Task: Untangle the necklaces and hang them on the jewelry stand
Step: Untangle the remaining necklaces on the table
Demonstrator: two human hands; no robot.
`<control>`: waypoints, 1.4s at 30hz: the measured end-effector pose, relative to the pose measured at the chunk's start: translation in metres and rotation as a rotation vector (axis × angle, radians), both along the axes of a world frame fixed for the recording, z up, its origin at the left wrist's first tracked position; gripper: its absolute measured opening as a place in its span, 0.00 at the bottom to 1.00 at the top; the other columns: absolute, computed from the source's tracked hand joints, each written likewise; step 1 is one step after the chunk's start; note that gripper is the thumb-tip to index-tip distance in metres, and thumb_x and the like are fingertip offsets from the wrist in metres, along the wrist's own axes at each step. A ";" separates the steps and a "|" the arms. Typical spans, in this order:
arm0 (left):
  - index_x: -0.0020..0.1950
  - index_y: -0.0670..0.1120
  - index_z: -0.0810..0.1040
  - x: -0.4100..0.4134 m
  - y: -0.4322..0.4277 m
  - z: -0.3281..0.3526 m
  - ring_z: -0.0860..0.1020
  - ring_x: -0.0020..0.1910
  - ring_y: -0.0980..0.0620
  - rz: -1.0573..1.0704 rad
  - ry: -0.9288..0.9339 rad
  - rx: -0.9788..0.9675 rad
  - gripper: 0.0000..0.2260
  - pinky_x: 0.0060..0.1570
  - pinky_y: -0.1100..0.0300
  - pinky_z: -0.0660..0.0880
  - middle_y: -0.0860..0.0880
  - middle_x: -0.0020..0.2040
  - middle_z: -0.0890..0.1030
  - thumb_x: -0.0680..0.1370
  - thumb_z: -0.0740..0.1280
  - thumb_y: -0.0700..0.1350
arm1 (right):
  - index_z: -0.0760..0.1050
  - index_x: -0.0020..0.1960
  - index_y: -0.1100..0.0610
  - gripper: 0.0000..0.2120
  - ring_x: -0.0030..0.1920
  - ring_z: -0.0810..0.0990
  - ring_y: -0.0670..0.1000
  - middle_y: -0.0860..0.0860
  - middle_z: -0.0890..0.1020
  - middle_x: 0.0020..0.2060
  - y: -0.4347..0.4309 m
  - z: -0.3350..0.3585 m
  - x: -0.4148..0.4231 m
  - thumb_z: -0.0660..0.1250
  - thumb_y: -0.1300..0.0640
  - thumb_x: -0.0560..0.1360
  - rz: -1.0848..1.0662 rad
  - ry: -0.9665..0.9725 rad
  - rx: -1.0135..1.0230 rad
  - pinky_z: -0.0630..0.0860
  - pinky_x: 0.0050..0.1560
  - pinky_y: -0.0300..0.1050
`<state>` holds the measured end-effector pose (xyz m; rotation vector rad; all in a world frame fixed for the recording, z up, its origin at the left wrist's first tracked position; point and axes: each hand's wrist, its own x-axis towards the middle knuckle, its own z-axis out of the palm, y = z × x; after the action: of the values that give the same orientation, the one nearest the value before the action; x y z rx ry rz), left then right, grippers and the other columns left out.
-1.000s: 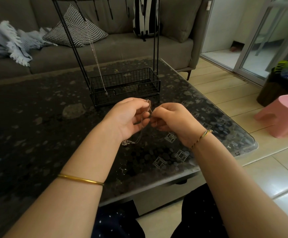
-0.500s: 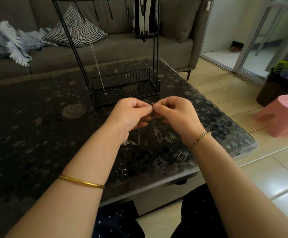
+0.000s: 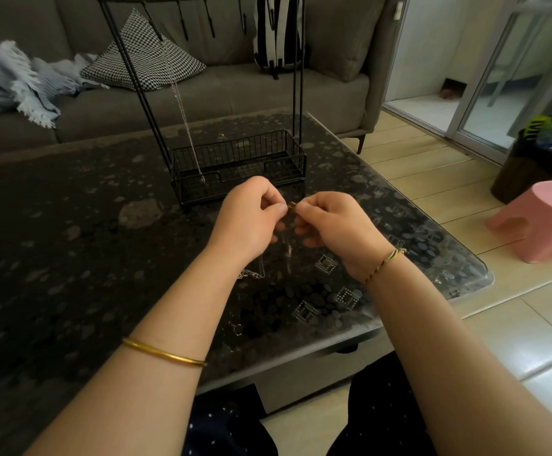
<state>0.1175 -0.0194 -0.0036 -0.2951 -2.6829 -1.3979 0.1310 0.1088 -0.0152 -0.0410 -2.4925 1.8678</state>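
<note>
Above the dark pebble-patterned glass counter (image 3: 70,241), just in front of the black wire jewelry stand with a basket base (image 3: 235,166), we see both hands close together. Left hand (image 3: 251,222): thumb and forefinger closed in a tight pinch grip on the top of a thin silver chain necklace (image 3: 289,250). Right hand (image 3: 334,228): same pinch, fingertips nearly touching the left's. The chain hangs between the hands, its lower end lying on the counter. A second silver chain (image 3: 182,106) hangs on the stand, reaching down to the basket.
</note>
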 end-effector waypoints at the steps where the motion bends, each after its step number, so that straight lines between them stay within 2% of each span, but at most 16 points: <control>1: 0.43 0.47 0.73 0.000 0.000 0.000 0.80 0.41 0.53 -0.005 -0.008 -0.012 0.06 0.39 0.58 0.81 0.48 0.42 0.78 0.79 0.64 0.39 | 0.74 0.42 0.58 0.10 0.37 0.76 0.46 0.49 0.76 0.35 0.000 0.000 0.000 0.59 0.59 0.80 -0.013 -0.006 -0.022 0.76 0.38 0.40; 5: 0.42 0.48 0.73 0.000 0.002 -0.001 0.81 0.39 0.54 -0.042 -0.077 -0.042 0.07 0.38 0.59 0.81 0.49 0.41 0.78 0.80 0.64 0.40 | 0.73 0.41 0.58 0.10 0.37 0.76 0.46 0.50 0.76 0.35 0.000 -0.001 -0.001 0.59 0.59 0.80 -0.058 -0.008 -0.050 0.75 0.38 0.40; 8: 0.44 0.48 0.74 -0.004 0.001 -0.002 0.77 0.43 0.54 0.016 0.028 -0.126 0.05 0.43 0.58 0.77 0.51 0.43 0.77 0.79 0.64 0.41 | 0.74 0.42 0.58 0.10 0.35 0.76 0.46 0.50 0.76 0.34 0.001 0.000 -0.001 0.59 0.59 0.80 -0.003 -0.097 -0.124 0.75 0.36 0.39; 11: 0.46 0.47 0.75 -0.004 0.000 -0.003 0.72 0.43 0.57 0.043 0.105 -0.186 0.02 0.39 0.66 0.68 0.53 0.44 0.75 0.79 0.65 0.41 | 0.75 0.41 0.60 0.10 0.34 0.76 0.47 0.51 0.76 0.33 0.002 0.001 0.000 0.61 0.59 0.79 0.054 -0.183 -0.168 0.74 0.35 0.40; 15: 0.47 0.48 0.74 -0.003 0.000 -0.002 0.72 0.42 0.59 -0.003 0.089 -0.200 0.02 0.37 0.68 0.65 0.55 0.44 0.74 0.79 0.64 0.42 | 0.74 0.38 0.59 0.10 0.33 0.75 0.47 0.51 0.76 0.32 0.004 0.001 -0.001 0.60 0.61 0.77 -0.021 -0.146 -0.195 0.73 0.33 0.39; 17: 0.45 0.50 0.73 -0.003 0.001 -0.002 0.73 0.43 0.58 -0.043 0.045 -0.199 0.04 0.39 0.67 0.68 0.54 0.44 0.74 0.79 0.65 0.43 | 0.73 0.38 0.59 0.09 0.34 0.76 0.47 0.51 0.76 0.33 0.003 0.000 -0.003 0.60 0.62 0.77 -0.071 -0.086 -0.187 0.73 0.32 0.38; 19: 0.44 0.53 0.71 -0.004 0.002 -0.004 0.76 0.46 0.53 -0.077 -0.022 -0.126 0.08 0.46 0.59 0.75 0.51 0.45 0.76 0.78 0.68 0.42 | 0.72 0.38 0.59 0.09 0.34 0.76 0.47 0.52 0.77 0.33 0.003 -0.003 -0.004 0.60 0.63 0.76 -0.115 -0.046 -0.180 0.73 0.31 0.38; 22: 0.44 0.55 0.70 -0.005 0.002 -0.004 0.78 0.48 0.50 -0.087 -0.084 -0.043 0.11 0.52 0.52 0.78 0.48 0.47 0.78 0.76 0.69 0.41 | 0.70 0.37 0.58 0.09 0.33 0.76 0.48 0.52 0.77 0.32 0.005 -0.004 -0.005 0.60 0.64 0.76 -0.159 -0.007 -0.157 0.73 0.31 0.39; 24: 0.47 0.53 0.73 -0.005 0.002 -0.004 0.78 0.47 0.51 -0.081 -0.082 -0.046 0.08 0.51 0.55 0.77 0.48 0.46 0.79 0.77 0.68 0.40 | 0.69 0.37 0.58 0.09 0.32 0.76 0.47 0.53 0.78 0.33 0.005 -0.004 -0.005 0.61 0.65 0.76 -0.149 -0.005 -0.148 0.74 0.31 0.39; 26: 0.51 0.50 0.75 -0.005 0.000 -0.003 0.77 0.44 0.55 -0.069 -0.034 -0.099 0.06 0.45 0.63 0.74 0.51 0.44 0.78 0.78 0.66 0.40 | 0.69 0.36 0.58 0.10 0.32 0.75 0.48 0.54 0.77 0.33 0.004 -0.003 -0.005 0.62 0.66 0.75 -0.121 -0.025 -0.147 0.74 0.32 0.40; 29: 0.50 0.51 0.77 -0.004 -0.001 -0.002 0.73 0.42 0.61 -0.039 0.070 -0.215 0.05 0.39 0.70 0.66 0.56 0.44 0.75 0.79 0.64 0.41 | 0.71 0.36 0.58 0.10 0.31 0.74 0.47 0.54 0.76 0.32 0.003 -0.001 -0.003 0.61 0.68 0.75 -0.064 -0.059 -0.168 0.73 0.33 0.40; 34: 0.48 0.51 0.76 -0.003 -0.001 -0.003 0.73 0.43 0.60 -0.036 0.095 -0.230 0.04 0.38 0.70 0.65 0.56 0.45 0.76 0.79 0.65 0.42 | 0.77 0.43 0.61 0.06 0.30 0.71 0.45 0.51 0.74 0.32 0.003 0.002 0.000 0.62 0.63 0.77 -0.032 -0.129 -0.203 0.72 0.32 0.37; 38: 0.46 0.50 0.77 -0.004 -0.002 -0.001 0.76 0.47 0.57 -0.048 0.066 -0.144 0.04 0.43 0.66 0.71 0.55 0.46 0.78 0.78 0.66 0.41 | 0.78 0.41 0.60 0.09 0.30 0.72 0.45 0.52 0.75 0.32 0.004 0.003 0.001 0.62 0.65 0.77 -0.023 -0.165 -0.287 0.72 0.32 0.37; 42: 0.46 0.50 0.78 -0.004 -0.001 0.000 0.76 0.47 0.58 -0.029 0.078 -0.136 0.04 0.44 0.68 0.71 0.54 0.45 0.78 0.78 0.66 0.41 | 0.77 0.42 0.62 0.06 0.31 0.73 0.47 0.53 0.75 0.32 0.005 0.006 0.002 0.64 0.65 0.76 -0.005 -0.199 -0.389 0.73 0.34 0.38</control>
<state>0.1137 -0.0202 -0.0041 -0.3938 -2.7245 -1.1865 0.1331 0.1138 -0.0096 -0.2517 -2.1889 2.4245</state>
